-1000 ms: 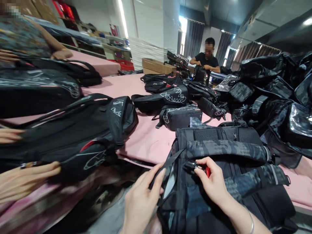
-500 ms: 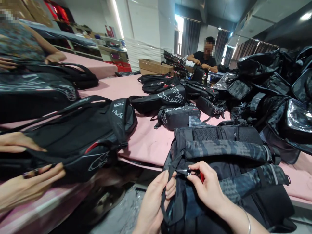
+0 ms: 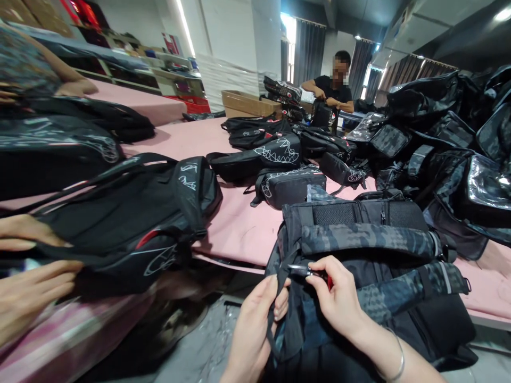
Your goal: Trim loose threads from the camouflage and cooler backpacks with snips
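A dark camouflage backpack (image 3: 371, 250) lies back-up at the near edge of the pink table (image 3: 239, 229), partly hanging over it. My left hand (image 3: 255, 324) pinches a black strap (image 3: 279, 276) at the backpack's left side, fingers closed on it. My right hand (image 3: 339, 303) grips small scissors (image 3: 305, 272) with a red handle; the blades point left at the strap, close to my left fingers. A thin bangle sits on my right wrist.
Another person's hands (image 3: 27, 287) at the left handle a black backpack with white line art (image 3: 131, 223). Several black bags (image 3: 279, 159) cover the table's middle, and camouflage bags (image 3: 447, 149) pile up on the right. A person in black (image 3: 331, 90) works at the far end beside a cardboard box (image 3: 247, 103).
My left hand moved from the loose strap end up to the strap near the scissors. The scissor blades now stick out further left. The neighbour's hands shifted on the black bag.
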Tool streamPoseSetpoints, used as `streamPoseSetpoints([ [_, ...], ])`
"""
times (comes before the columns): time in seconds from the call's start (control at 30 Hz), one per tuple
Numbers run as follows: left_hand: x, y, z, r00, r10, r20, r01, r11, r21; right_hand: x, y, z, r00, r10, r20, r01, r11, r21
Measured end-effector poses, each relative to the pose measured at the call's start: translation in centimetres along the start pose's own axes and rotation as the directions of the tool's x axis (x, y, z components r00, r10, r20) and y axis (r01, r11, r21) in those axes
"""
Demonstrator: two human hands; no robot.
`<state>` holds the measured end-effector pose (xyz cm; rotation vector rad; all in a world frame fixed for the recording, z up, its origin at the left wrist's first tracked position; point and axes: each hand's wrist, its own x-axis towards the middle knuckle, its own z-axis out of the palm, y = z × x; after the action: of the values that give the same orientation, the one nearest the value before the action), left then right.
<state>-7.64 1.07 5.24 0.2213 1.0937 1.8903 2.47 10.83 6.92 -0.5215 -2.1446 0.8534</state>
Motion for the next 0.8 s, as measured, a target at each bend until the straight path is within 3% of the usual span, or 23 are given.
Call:
streamPoseSetpoints([
  [0.17, 0.1, -0.1, -0.2, 1.0, -0.005, -0.002, 0.005, 0.998, -0.064, 0.0, 0.0, 0.1, 0.998, -0.032, 0.06, 0.033, 0.999, -0.018],
  [0.37, 0.7, 1.6, -1.3, 0.987, -0.154, 0.049, 0.16, 0.884, -0.44, 0.3, 0.9, -0.2, 0.99, 0.133, -0.048, -0.127, 0.986, 0.11],
  [0.47, 0.7, 2.5, -2.0, 0.995, -0.095, 0.016, 0.092, 0.874, -0.477, 0.3, 1.2, -0.2, 0.987, 0.159, -0.007, -0.157, 0.979, 0.127],
  [0.53, 0.5, 2.9, -2.5, 0.996, 0.004, -0.088, -0.036, 0.931, -0.364, 0.3, 1.2, -0.2, 0.99, 0.14, 0.016, -0.141, 0.983, 0.116],
  [0.6, 0.2, 3.0, -3.0, 0.979, 0.094, -0.179, -0.119, 0.983, -0.138, 0.3, 1.1, -0.2, 0.992, 0.125, 0.025, -0.127, 0.987, 0.102],
  [0.7, -0.6, 2.8, -4.0, 0.977, 0.111, -0.184, -0.07, 0.974, 0.217, 0.3, 0.9, -0.2, 0.991, 0.128, 0.025, -0.129, 0.987, 0.091],
  [0.8, -1.2, 2.6, -4.9, 0.986, 0.085, -0.146, -0.005, 0.878, 0.479, 0.3, 0.9, -0.2, 0.993, 0.117, 0.034, -0.12, 0.99, 0.081],
])
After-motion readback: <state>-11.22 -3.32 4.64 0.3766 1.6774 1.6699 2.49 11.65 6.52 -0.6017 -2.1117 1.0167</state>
